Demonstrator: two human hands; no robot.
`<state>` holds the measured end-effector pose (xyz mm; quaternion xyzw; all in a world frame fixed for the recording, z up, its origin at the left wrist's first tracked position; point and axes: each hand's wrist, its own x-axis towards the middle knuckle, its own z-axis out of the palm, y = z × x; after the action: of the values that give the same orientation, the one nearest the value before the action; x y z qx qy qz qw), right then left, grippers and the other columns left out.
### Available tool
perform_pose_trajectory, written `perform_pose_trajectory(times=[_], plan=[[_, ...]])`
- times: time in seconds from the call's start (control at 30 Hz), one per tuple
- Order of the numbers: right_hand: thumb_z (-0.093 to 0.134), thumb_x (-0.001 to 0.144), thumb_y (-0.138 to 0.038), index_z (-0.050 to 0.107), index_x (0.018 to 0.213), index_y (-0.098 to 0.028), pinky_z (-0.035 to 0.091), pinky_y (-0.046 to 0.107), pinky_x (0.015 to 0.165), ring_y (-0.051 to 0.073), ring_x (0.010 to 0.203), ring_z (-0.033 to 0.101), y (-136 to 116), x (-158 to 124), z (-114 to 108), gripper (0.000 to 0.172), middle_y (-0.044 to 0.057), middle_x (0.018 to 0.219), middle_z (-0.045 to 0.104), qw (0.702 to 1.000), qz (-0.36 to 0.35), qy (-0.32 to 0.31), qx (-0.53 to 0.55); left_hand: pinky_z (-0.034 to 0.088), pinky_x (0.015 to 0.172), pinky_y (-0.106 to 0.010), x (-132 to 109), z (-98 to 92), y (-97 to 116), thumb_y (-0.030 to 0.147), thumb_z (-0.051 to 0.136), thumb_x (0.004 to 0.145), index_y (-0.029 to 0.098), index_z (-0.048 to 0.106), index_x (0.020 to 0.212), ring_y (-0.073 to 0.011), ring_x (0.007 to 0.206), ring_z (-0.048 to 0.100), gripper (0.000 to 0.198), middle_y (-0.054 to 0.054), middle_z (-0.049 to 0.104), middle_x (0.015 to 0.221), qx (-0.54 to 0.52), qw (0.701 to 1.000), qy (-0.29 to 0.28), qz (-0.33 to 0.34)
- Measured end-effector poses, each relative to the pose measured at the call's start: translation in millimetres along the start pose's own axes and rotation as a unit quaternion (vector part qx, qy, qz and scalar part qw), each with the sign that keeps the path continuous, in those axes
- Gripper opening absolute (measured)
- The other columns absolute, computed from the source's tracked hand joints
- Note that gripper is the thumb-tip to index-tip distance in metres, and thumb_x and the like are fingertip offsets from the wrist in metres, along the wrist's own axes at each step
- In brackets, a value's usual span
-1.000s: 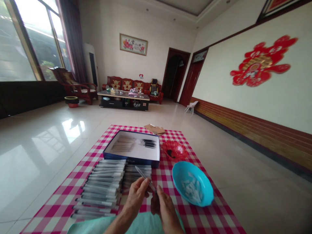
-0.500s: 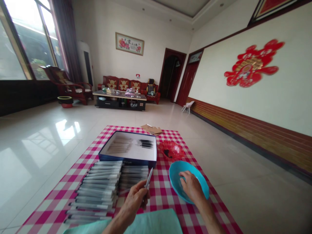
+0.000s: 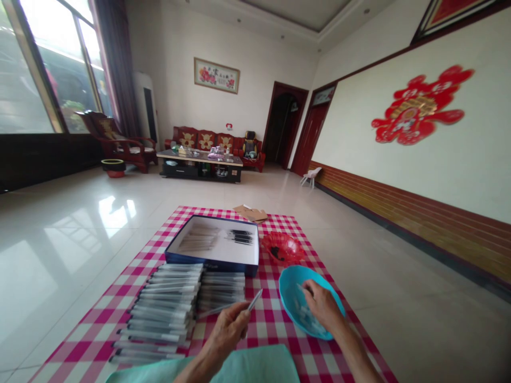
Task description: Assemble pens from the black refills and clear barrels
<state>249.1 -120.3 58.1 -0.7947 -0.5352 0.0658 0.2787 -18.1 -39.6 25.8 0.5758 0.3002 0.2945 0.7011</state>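
Note:
My left hand (image 3: 232, 325) grips a slim pen (image 3: 255, 300) whose pointed end sticks up and to the right. Over the blue bowl (image 3: 287, 298), my right hand (image 3: 322, 304) pinches a small clear piece that looks like a pen cap (image 3: 300, 288). More small translucent pieces (image 3: 309, 319) lie in that bowl. To the left of my left hand is a stack of clear pens with dark ends (image 3: 163, 303). Beside it lies a second pile of clear tubes (image 3: 222, 291).
A shallow box (image 3: 217, 264) holds pale tubes (image 3: 199, 237) and black refills (image 3: 241, 236). Behind the blue bowl sits a red bowl (image 3: 293, 247) with small dark bits. Cardboard pieces (image 3: 251, 214) lie at the far edge, and a green cloth (image 3: 259, 364) at the near edge.
My right hand has risen slightly from deeper in the blue bowl, and a clear piece now shows at its fingertips. The pen in my left hand has tipped further to the right.

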Motion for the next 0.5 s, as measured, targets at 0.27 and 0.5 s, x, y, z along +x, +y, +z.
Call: perform_pose_trajectory(times=[0.27, 0.5], plan=[[0.060, 0.076, -0.047, 0.068, 0.091, -0.019, 0.046, 0.029, 0.061, 0.016, 0.060, 0.057, -57, -30, 26, 0.033, 0.001, 0.064, 0.063, 0.876, 0.110, -0.034, 0.469, 0.024, 0.043, -0.019, 3, 5.9, -22, 0.060, 0.055, 0.078, 0.009, 0.068, 0.108, -0.0060, 0.041, 0.027, 0.060, 0.007, 0.039, 0.045, 0.019, 0.996, -0.060, 0.060], [0.066, 0.071, -0.047, 0.069, 0.080, -0.018, 0.042, 0.027, 0.058, 0.014, 0.057, 0.052, -83, -35, 27, 0.030, -0.002, 0.058, 0.058, 0.867, 0.122, -0.038, 0.482, 0.027, 0.043, -0.020, -4, 5.5, -13, 0.057, 0.053, 0.081, 0.010, 0.070, 0.105, -0.0064, 0.040, 0.028, 0.055, 0.005, 0.041, 0.045, 0.056, 0.993, -0.073, 0.072]])
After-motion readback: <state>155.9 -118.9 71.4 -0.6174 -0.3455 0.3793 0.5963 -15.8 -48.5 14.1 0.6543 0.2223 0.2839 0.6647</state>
